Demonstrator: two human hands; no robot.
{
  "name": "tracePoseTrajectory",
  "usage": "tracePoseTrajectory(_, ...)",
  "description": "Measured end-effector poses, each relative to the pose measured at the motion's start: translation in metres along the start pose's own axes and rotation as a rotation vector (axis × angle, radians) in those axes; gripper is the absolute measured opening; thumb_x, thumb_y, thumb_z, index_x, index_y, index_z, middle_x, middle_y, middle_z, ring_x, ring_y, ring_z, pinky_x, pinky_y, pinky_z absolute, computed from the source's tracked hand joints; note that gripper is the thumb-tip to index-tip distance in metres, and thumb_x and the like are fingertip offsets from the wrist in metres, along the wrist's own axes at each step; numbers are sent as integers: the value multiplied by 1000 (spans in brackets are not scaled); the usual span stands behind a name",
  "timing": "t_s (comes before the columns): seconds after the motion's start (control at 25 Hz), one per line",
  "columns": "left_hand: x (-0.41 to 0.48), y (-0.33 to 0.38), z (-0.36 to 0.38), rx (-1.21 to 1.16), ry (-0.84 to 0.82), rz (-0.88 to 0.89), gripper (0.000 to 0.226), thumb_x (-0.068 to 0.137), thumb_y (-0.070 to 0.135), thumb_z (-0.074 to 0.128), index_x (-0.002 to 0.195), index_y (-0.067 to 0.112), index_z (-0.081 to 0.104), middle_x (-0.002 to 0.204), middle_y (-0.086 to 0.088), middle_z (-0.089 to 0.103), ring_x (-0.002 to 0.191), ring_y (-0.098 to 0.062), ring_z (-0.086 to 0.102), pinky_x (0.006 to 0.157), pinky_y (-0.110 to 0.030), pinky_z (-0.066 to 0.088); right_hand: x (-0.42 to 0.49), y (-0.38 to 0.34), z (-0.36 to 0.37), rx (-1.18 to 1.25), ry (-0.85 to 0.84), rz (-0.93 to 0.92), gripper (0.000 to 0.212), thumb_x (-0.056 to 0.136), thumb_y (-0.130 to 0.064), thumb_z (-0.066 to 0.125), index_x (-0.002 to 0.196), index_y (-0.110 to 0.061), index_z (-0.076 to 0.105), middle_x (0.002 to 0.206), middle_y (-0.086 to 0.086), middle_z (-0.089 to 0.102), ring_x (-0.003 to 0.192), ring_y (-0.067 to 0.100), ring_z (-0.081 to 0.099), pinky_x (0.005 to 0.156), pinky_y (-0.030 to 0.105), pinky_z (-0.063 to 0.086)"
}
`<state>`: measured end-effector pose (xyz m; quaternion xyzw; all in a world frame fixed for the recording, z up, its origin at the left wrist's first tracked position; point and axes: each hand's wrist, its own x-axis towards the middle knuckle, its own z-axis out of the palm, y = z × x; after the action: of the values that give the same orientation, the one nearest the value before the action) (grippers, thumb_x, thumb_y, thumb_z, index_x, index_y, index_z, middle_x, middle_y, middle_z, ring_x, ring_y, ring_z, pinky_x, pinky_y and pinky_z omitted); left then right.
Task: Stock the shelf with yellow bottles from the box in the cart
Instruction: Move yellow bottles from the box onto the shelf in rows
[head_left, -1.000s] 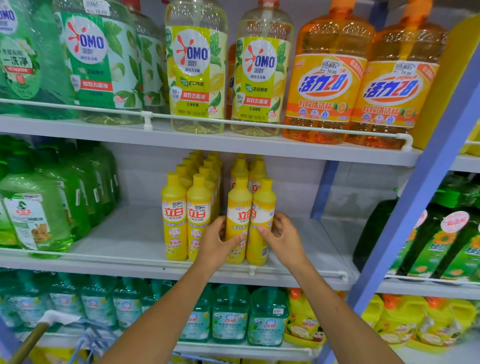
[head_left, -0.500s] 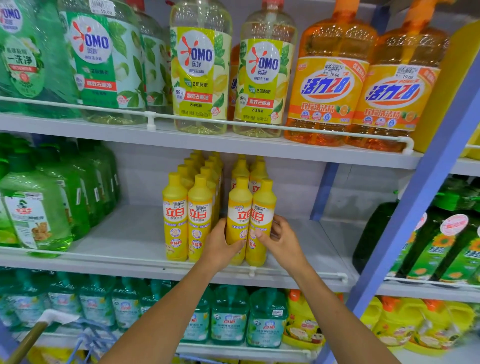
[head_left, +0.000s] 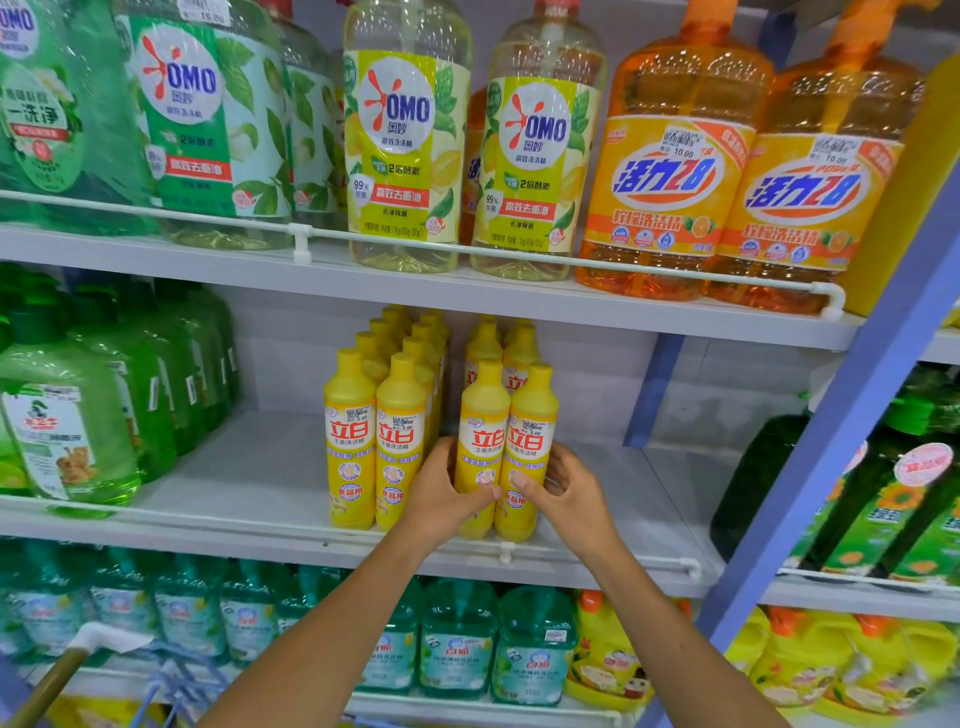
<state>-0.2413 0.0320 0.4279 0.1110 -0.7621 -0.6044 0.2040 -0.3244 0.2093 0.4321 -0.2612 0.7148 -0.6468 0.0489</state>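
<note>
Slim yellow bottles stand in rows on the middle shelf (head_left: 249, 478). Two front bottles (head_left: 350, 441) stand free on the left. To their right, my left hand (head_left: 441, 493) wraps the lower part of one front yellow bottle (head_left: 483, 415), and my right hand (head_left: 569, 491) wraps the bottle beside it (head_left: 532, 421). Both held bottles stand upright, touching each other, at the shelf's front rail. More yellow bottles (head_left: 410, 338) line up behind them. The box and the cart are out of view.
Large green, pale yellow and orange detergent bottles (head_left: 670, 182) fill the top shelf. Green bottles (head_left: 67, 415) stand at the left of the middle shelf and teal ones (head_left: 457, 644) below. A blue upright post (head_left: 852, 415) rises at the right. A wooden handle (head_left: 47, 686) pokes in at bottom left.
Both hands have pressed the two front right bottles closer together and nudged them slightly right; my thumbs now meet across their fronts.
</note>
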Motion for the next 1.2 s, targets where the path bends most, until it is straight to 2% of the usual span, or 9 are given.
tracePoseTrajectory(0.16,-12,-7,12,69,176,12,60,73,23,89,124,22,56,112,10,68,100,3,63,83,-20,55,-9,7,9,-75,124,15,56,77,-27,86,125,-22,59,114,-13,70,100,-4,69,81,13,55)
tracePoseTrajectory(0.28,-9,-5,15,89,185,19,56,76,22,87,123,22,57,114,7,68,99,-2,64,79,-16,53,-4,8,7,-77,89,14,50,81,-17,83,124,-21,59,115,-9,70,102,-2,69,89,20,57)
tracePoseTrajectory(0.36,-5,-5,15,106,192,17,55,77,22,86,125,21,58,116,5,69,100,-7,66,81,-22,55,-2,10,5,-81,55,7,48,84,-14,80,126,-21,58,118,-7,71,105,1,69,92,22,57)
tracePoseTrajectory(0.48,-8,-9,23,146,256,28,57,74,24,89,123,21,60,115,4,71,100,-10,68,87,-33,59,-6,12,10,-137,133,3,47,81,-22,84,121,-24,61,111,-11,72,100,-3,69,84,15,55)
tracePoseTrajectory(0.6,-7,-11,30,177,334,9,56,73,24,89,121,18,61,114,1,72,98,-14,68,88,-38,60,-5,17,16,-204,165,12,46,75,-25,89,112,-29,62,100,-19,71,90,-8,69,78,11,54)
tracePoseTrajectory(0.76,9,-11,31,184,329,-13,54,74,24,88,121,17,61,116,-3,72,103,-19,69,92,-43,59,11,17,19,-294,168,10,42,75,-27,88,111,-24,67,98,-16,71,87,-5,68,71,3,49)
tracePoseTrajectory(0.84,19,-12,30,220,332,-27,53,75,26,87,120,15,61,118,-5,72,106,-23,69,93,-43,57,22,18,21,-312,188,21,43,74,-29,88,111,-20,69,100,-9,74,88,2,70,74,10,52)
tracePoseTrajectory(0.96,33,-16,32,268,336,-26,52,77,27,86,120,13,60,119,-8,71,108,-28,69,94,-45,57,40,24,25,-341,223,32,41,74,-28,87,110,-17,69,102,-2,75,89,14,71,82,29,58)
tracePoseTrajectory(1.2,52,-26,36,273,348,-4,49,78,29,84,118,14,61,119,-9,72,107,-31,69,92,-47,57,58,29,28,-319,242,47,35,76,-25,85,107,-19,69,100,-2,73,85,13,69,77,21,54)
